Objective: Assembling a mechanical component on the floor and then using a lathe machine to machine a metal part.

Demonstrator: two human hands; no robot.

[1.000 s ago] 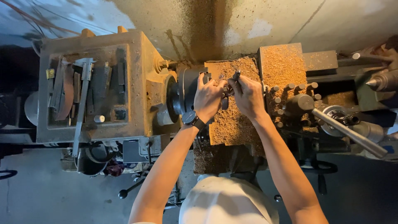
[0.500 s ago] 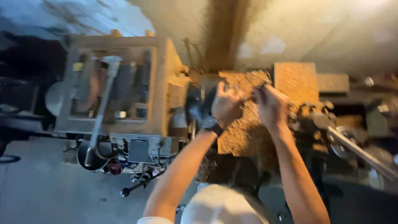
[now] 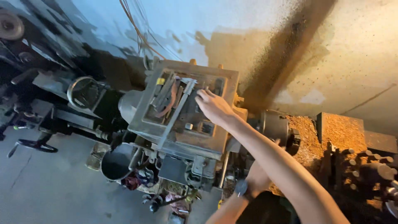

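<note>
Tool tray (image 3: 146, 118) atop the lathe headstock beneath the right hand (image 3: 213, 107), grip released, fingers spread over its tools.

I see the lathe headstock tray (image 3: 146, 122), a grimy rectangular metal top, tilted in view, packed with tools. A long grey chuck key (image 3: 176, 113) lies diagonally across it, handle end at one o'clock, just beside curved rusty pieces at its nine o'clock.

Right hand (image 3: 213, 107) left chuck (image 3: 275, 126), now reaching over headstock tray (image 3: 143, 120); view swung left.
</note>
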